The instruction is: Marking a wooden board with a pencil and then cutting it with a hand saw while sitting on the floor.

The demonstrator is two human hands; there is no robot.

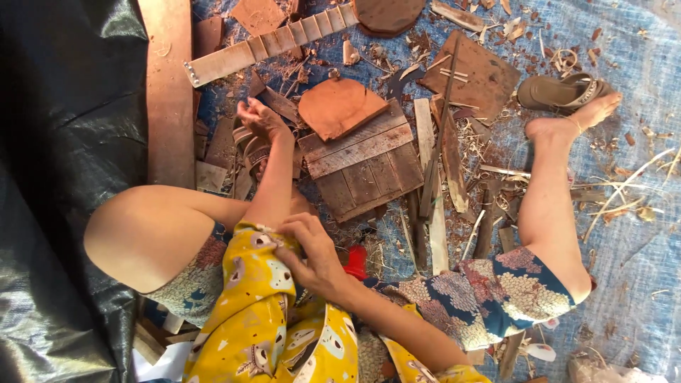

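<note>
My left hand [259, 117] is stretched forward with its fingers curled together; I cannot see anything in it. It hovers over scrap wood and a brown sandal [248, 150], just left of a rounded reddish wood piece [340, 106]. That piece lies on a slatted wooden board [362, 167]. My right hand [312, 254] reaches across my body and grips the yellow patterned sleeve [248, 273] of my left arm near the elbow.
I sit on a blue tarp [624, 213] strewn with wood shavings and offcuts. A long plank [167, 92] and black plastic sheet [64, 142] lie left. A notched wooden strip [269, 46] lies ahead. Another sandal [564, 91] sits by my foot [567, 126]. A small red object [357, 261] is near my lap.
</note>
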